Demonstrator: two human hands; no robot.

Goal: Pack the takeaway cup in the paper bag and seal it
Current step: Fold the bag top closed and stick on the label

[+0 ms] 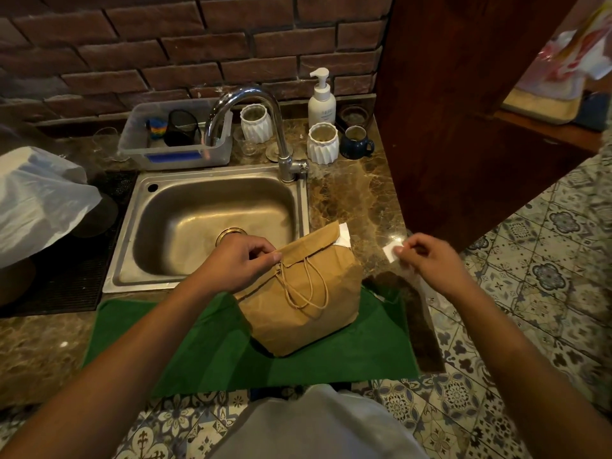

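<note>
A brown paper bag (304,293) stands on a green towel (205,352) at the counter's front edge. Its top is folded over toward me and its twine handles hang down the front. A white paper corner (344,235) sticks out behind the fold. My left hand (241,260) pinches the left end of the folded flap. To the right of the bag, my right hand (427,256) holds a small white sticker (392,250) between thumb and fingertips, above the counter's edge. The takeaway cup is hidden from view.
A steel sink (212,223) with a tall tap (255,127) lies just behind the bag. White ribbed pots (323,144), a pump bottle (322,101), a blue mug (356,142) and a plastic bin (175,137) line the brick wall. A white plastic bag (36,200) sits left; a wooden panel (463,111) rises right.
</note>
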